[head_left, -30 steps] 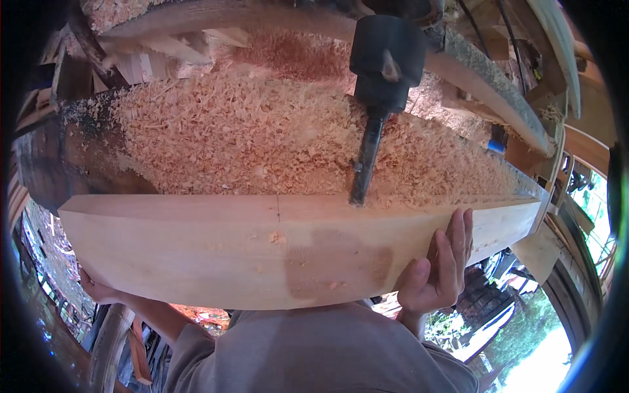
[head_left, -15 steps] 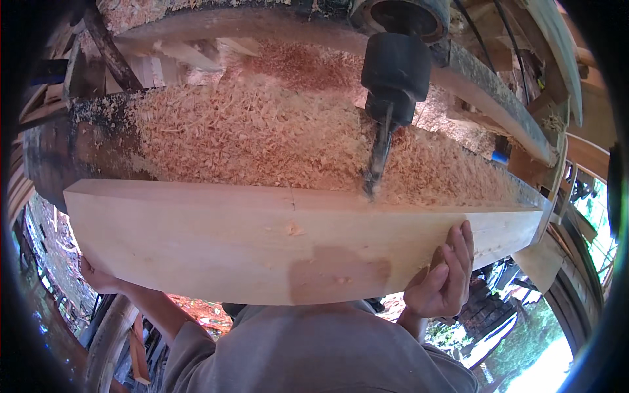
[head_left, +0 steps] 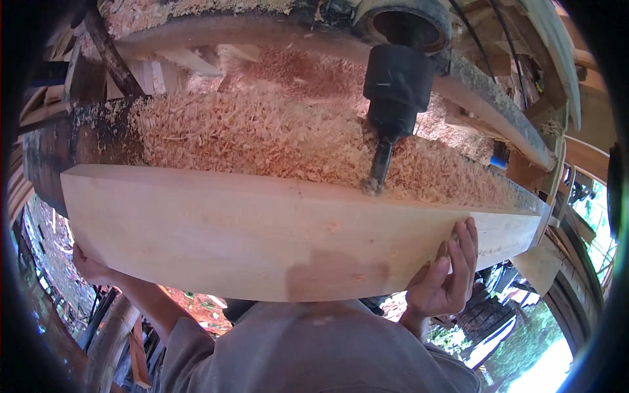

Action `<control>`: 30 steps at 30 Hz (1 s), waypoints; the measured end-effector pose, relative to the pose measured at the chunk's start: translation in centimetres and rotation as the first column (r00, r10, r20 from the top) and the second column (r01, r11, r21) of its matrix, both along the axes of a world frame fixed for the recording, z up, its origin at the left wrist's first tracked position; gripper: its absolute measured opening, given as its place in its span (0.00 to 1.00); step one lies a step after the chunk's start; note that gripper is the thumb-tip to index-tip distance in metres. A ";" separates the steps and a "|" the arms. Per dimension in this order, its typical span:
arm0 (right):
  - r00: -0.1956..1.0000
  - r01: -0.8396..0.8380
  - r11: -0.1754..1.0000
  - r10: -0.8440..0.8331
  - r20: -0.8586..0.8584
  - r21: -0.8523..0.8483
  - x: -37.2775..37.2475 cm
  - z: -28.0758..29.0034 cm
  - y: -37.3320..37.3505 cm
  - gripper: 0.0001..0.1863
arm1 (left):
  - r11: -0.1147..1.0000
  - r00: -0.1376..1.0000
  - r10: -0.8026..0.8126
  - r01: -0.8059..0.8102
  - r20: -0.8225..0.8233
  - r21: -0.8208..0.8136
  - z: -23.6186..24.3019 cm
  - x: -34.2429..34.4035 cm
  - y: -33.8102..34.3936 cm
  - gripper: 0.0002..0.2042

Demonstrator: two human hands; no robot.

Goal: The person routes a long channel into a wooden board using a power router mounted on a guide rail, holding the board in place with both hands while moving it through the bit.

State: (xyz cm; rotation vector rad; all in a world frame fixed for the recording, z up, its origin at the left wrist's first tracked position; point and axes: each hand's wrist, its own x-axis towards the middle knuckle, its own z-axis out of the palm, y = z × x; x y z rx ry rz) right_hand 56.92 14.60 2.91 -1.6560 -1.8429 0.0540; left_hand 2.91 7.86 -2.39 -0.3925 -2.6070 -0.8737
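Note:
A long pale wooden board (head_left: 216, 229) lies across in front of my chest, its far edge against the shavings-covered work surface. My left hand (head_left: 92, 267) grips the board's left end from below, with part of its fingers hidden behind the wood. On the other side my right hand (head_left: 452, 275) holds the near edge right of middle, fingers raised along the board's face. A drill chuck (head_left: 398, 78) hangs above the far edge, and its drill bit (head_left: 381, 162) reaches down to that edge among the shavings. A short dark pencil-like line marks the board left of the bit.
Wood shavings (head_left: 249, 137) heap over the dark work surface behind the board. A curved wooden beam (head_left: 504, 108) runs behind the chuck at right. Black cables (head_left: 508, 46) hang at the upper right. Wood scraps and a curved post (head_left: 108, 347) stand at lower left.
The board's left part has swung slightly away from me, and my left hand has moved up with it. The right hand has shifted slightly. Specks on the board's face have moved right.

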 end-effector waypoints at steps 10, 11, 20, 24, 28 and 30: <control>0.999 -0.005 1.000 0.005 -0.032 0.000 -0.2 0.4 0.4 0.19 | 0.993 0.992 -0.102 0.105 -0.072 0.046 -0.2 -1.3 1.0 0.15; 0.998 0.034 0.996 -0.030 0.049 -0.087 -0.9 0.7 1.0 0.23 | 0.994 0.994 -0.087 0.091 -0.070 0.055 -0.1 -0.6 1.3 0.15; 0.966 0.063 0.956 0.014 0.259 -0.286 -0.9 2.0 -0.4 0.36 | 0.920 0.946 -0.292 0.237 0.143 0.313 -1.8 1.2 0.1 0.15; 0.964 0.046 0.944 0.043 0.261 -0.327 -0.1 2.3 -2.4 0.36 | 0.941 0.986 -0.151 0.122 0.069 0.314 -1.9 1.1 -4.9 0.14; 0.961 0.055 0.938 0.043 0.272 -0.343 0.8 2.1 -2.9 0.36 | 0.995 0.998 -0.068 0.066 0.018 0.081 -1.6 1.3 -8.1 0.14; 0.963 0.045 0.941 0.048 0.264 -0.336 1.4 2.0 -3.0 0.36 | 0.990 0.981 -0.134 0.125 -0.137 -0.071 -2.0 0.4 -10.5 0.16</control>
